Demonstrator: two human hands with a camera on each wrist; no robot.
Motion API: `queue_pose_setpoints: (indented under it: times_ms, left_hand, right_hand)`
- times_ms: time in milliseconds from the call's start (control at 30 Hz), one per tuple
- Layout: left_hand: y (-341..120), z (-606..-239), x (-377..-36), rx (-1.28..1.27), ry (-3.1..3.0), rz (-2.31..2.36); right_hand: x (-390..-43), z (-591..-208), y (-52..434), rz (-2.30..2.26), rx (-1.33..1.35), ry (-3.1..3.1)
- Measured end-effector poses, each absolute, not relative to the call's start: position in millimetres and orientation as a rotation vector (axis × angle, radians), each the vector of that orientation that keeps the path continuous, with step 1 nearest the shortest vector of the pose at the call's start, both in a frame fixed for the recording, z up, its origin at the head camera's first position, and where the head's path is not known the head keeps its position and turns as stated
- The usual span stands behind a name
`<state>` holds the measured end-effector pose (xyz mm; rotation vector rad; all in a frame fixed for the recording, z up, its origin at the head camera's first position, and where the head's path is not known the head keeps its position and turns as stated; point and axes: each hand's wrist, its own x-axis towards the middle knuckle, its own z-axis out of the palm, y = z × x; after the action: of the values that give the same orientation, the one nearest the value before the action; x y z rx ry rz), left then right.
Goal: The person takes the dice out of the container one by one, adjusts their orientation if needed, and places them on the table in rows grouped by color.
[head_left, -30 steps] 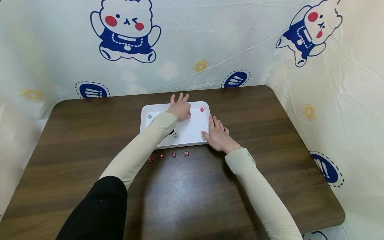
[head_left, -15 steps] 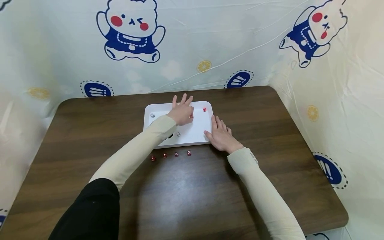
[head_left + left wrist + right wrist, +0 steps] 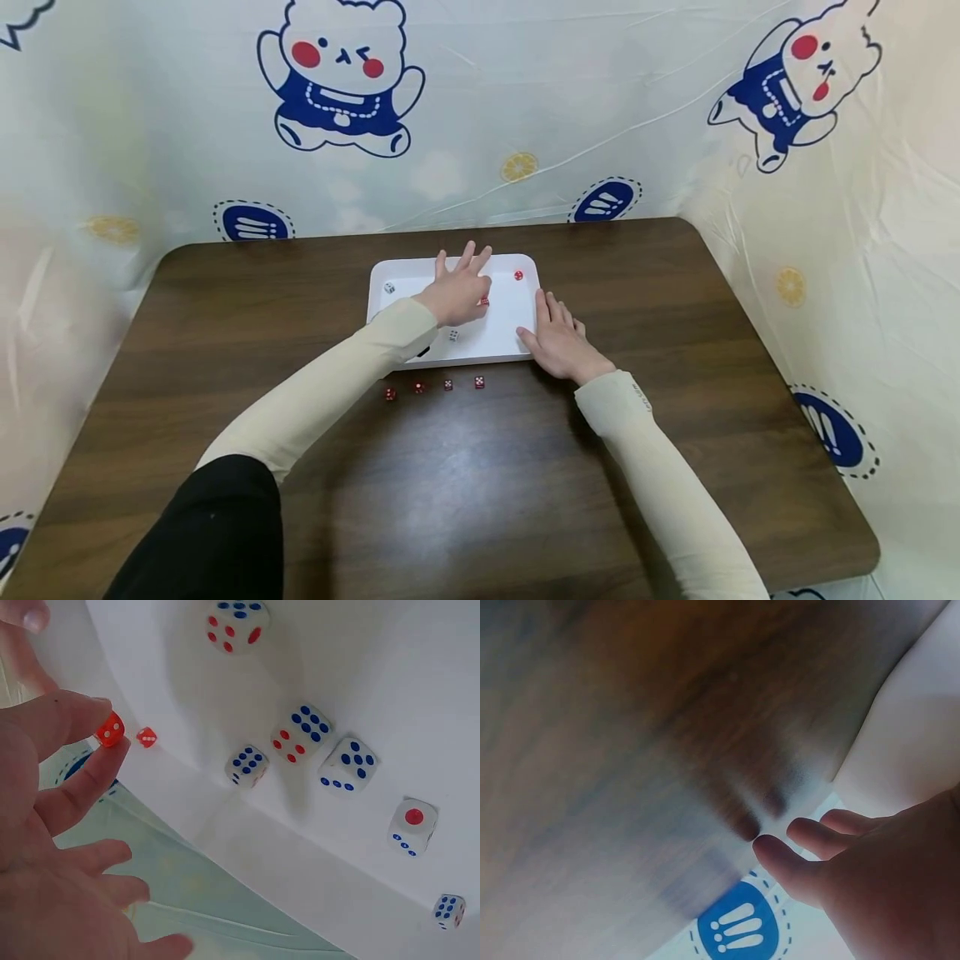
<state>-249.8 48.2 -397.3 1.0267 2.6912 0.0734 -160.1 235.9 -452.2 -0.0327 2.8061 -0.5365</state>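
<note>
Presently the left hand reaches over the white tray, thumb and forefinger pinching a small red die, the other fingers spread. The right hand lies flat and relaxed on the table, against the tray's near right corner.
</note>
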Motion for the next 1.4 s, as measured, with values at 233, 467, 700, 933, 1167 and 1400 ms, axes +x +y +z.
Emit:
queue_pose_setpoints:
  times_ms: [233,467,700,933,1167,1400]
  left_hand:
    - [45,-394,-240,1.07,2.663,0.102]
    - [41,-395,-232,1.13,2.67,0.073]
    - [38,-393,-220,1.227,2.69,0.042]
    - [38,-391,-208,1.295,2.694,0.052]
    - [38,-387,-196,1.331,2.695,0.047]
    - [38,-388,-189,1.371,2.693,0.047]
  right_hand:
    - [-160,-453,236,-0.54,-0.025,2.804]
    - [-160,-452,236,-0.551,-0.03,2.803]
    - [-160,-454,236,-0.53,-0.025,2.804]
    - [-161,-454,237,-0.526,-0.042,2.811]
    - [-161,-455,238,-0.517,-0.051,2.82]
    - [-161,-455,237,-0.518,-0.064,2.821]
